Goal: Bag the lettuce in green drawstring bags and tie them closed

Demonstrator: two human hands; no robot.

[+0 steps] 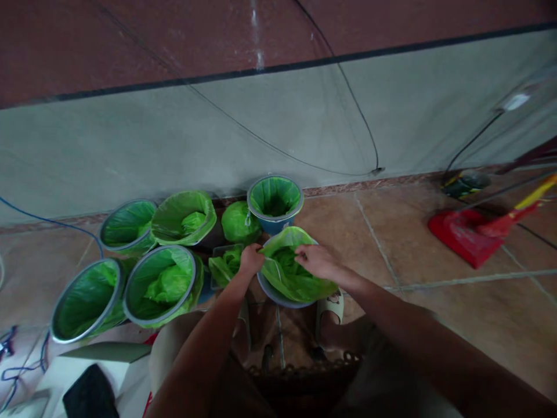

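Presently: Working the Green Bag at the Pale Bin

We have the green bag (300, 287) in the mouth of the pale bin (276, 297), with its loose edge standing above the rim. Our left hand (252, 259) is closed on the bag's edge at the bin's left side. Our right hand (317, 261) is at the bag's opening, toward the bin's right side, fingers curled; we cannot tell whether they pinch the film.

Handling. We should grip a broad fold rather than a thin corner, since such film would likely tear under a point load. We should draw evenly with both hands and bear lightly on the rim, as the bin could tip.

Edges and room. Directly behind the pale bin stands a blue bin (277, 225), with the wall (278, 133) beyond it. To the left of the pale bin sit a lined box (224, 255) and a green bundle (239, 223), then more lined bins (185, 319); leftward sweeps should be short. Our slippers (322, 316) flank its near side. Right of the pale bin, bare tiles (435, 325) give more elbow room, with the red dustpan (465, 235) well apart.
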